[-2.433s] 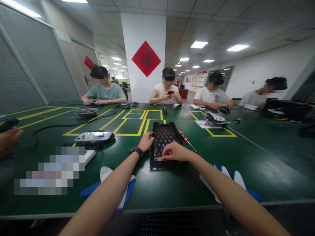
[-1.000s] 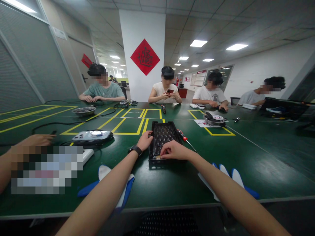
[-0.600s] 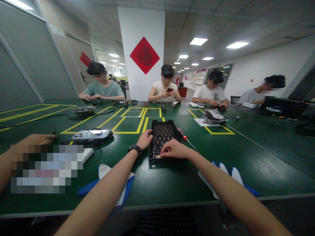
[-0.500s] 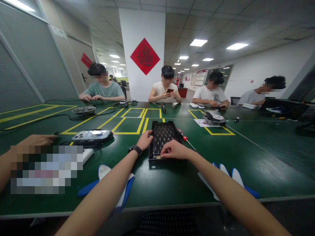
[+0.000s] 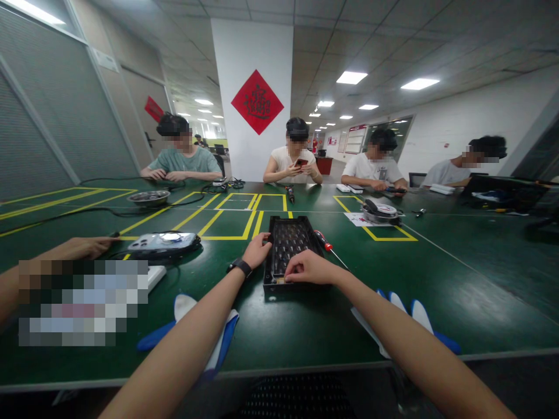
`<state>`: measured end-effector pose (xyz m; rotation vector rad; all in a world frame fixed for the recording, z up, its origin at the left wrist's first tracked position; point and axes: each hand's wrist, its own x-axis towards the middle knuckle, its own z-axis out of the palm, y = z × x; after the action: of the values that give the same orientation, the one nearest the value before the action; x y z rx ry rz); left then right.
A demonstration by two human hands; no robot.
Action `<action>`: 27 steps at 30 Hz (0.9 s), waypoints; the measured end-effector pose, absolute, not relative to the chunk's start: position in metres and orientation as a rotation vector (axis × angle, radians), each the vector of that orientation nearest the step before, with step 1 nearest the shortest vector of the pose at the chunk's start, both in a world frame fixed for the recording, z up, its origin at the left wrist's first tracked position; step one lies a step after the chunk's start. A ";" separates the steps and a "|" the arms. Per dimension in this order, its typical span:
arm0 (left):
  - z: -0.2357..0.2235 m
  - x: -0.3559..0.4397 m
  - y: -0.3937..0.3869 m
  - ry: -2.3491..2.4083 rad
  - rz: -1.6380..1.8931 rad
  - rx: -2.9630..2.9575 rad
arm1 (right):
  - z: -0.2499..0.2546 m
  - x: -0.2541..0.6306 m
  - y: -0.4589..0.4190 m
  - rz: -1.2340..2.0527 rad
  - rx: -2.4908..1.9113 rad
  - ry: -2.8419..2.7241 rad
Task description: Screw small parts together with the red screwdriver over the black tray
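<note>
Bracing the black case [image 5: 275,288] on the desk [image 5: 314,337], seemingly against sliding, with the left hand [image 5: 257,251] (cannot tell if gripping) at its left wall, and pinching right-hand fingers [image 5: 292,271] narrow, apparently on a yellowish piece [image 5: 280,280] inside its near end.

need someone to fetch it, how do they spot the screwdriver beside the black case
On the green table, find the black case in the middle. The screwdriver lies just right of it. Unlike the case, it has a red-and-black handle and thin metal shaft.
</note>
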<state>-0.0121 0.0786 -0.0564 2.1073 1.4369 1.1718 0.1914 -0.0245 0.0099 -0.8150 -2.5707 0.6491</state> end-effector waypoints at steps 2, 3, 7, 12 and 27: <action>-0.055 -0.012 0.078 1.440 1.168 2.103 | 0.010 0.191 -0.025 0.634 -0.817 -2.566; -0.055 -0.012 0.077 1.442 1.167 2.100 | 0.011 0.191 -0.026 0.626 -0.817 -2.563; -0.053 -0.011 0.075 1.447 1.163 2.090 | 0.010 0.192 -0.025 0.618 -0.815 -2.560; -0.053 -0.011 0.075 1.441 1.172 2.112 | 0.007 0.193 -0.022 0.644 -0.833 -2.574; -0.054 -0.012 0.076 1.426 1.173 2.096 | 0.008 0.192 -0.024 0.646 -0.841 -2.577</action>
<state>-0.0115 0.0764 -0.0543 2.0964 1.4255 1.1727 0.1920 -0.0240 0.0083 -0.8408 -2.5771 0.6464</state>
